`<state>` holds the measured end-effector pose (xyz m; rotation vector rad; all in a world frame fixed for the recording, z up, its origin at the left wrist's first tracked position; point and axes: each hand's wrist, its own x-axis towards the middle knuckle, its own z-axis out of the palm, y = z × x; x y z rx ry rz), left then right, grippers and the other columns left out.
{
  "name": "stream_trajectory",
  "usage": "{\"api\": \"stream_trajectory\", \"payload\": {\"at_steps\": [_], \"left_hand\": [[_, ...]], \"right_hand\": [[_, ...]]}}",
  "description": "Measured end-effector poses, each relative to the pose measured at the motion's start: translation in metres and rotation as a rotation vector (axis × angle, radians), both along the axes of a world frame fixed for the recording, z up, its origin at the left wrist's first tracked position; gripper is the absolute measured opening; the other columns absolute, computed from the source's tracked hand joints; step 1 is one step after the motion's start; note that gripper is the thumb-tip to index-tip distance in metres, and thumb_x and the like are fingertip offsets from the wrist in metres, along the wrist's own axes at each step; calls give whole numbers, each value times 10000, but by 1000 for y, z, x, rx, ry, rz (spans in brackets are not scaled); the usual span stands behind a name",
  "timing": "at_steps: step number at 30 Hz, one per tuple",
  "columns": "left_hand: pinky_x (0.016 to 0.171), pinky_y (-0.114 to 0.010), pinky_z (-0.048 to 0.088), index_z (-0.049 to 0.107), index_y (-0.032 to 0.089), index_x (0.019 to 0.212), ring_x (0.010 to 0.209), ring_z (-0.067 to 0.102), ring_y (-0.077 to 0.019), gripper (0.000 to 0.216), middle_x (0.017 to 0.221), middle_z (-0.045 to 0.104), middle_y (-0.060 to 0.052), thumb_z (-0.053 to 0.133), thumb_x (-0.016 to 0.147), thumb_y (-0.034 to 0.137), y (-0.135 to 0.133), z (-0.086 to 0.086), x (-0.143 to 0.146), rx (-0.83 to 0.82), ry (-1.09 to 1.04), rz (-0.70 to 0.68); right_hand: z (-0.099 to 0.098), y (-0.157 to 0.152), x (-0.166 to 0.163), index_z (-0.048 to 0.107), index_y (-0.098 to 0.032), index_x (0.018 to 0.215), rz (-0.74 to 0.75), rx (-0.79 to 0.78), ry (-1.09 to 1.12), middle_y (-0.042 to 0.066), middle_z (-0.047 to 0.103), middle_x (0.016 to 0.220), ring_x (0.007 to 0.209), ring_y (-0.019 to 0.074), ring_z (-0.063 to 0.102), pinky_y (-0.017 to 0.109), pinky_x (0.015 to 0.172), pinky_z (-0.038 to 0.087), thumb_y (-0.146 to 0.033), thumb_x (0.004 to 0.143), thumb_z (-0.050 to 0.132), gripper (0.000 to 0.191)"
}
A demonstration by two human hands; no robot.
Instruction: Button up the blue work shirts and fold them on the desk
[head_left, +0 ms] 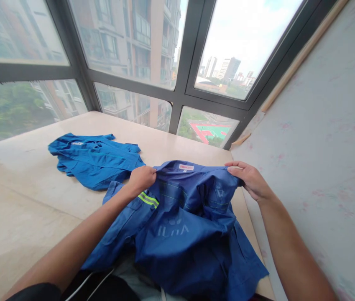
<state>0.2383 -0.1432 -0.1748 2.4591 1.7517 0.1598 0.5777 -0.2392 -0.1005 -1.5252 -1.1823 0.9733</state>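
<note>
A dark blue work jacket (177, 209) hangs spread between my hands, its inner side facing me. A white label with red print (186, 167) shows at the collar, and a yellow-green reflective stripe (148, 200) crosses the sleeve at left. My left hand (142, 180) is closed on the jacket's edge left of the collar. At the opposite edge, my right hand (249, 179) pinches the cloth between thumb and fingers. The jacket's lower part drapes toward my lap. Beyond my left hand lies a brighter blue garment (95, 161), rumpled on the pale surface.
The pale, wide sill-like surface (23, 188) runs up to grey-framed windows (183, 75). A flower-patterned wall (315, 138) stands close on the right. White cords (92, 284) hang near my lap.
</note>
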Motion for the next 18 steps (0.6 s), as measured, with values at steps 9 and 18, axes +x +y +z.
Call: {"api": "stream_trajectory", "payload": {"at_steps": [9,18], "left_hand": [[835,-340,488,780,267,984,957,631,-258,392,982,662,-74,410,853,253,-4,87,-34,222,-16,34],[860,-333,476,715,206,722,900,613,-236,247,809,651,-37,475,764,241,-5,118,-31,77,-117,-136]], "right_hand": [[19,-27,13,746,-223,960,-77,205,-425,75,771,857,795,253,718,327,640,580,-535,679,791,422],[26,-37,17,733,-221,828,-242,274,-305,30,723,706,598,178,650,259,502,516,-388,672,781,233]]}}
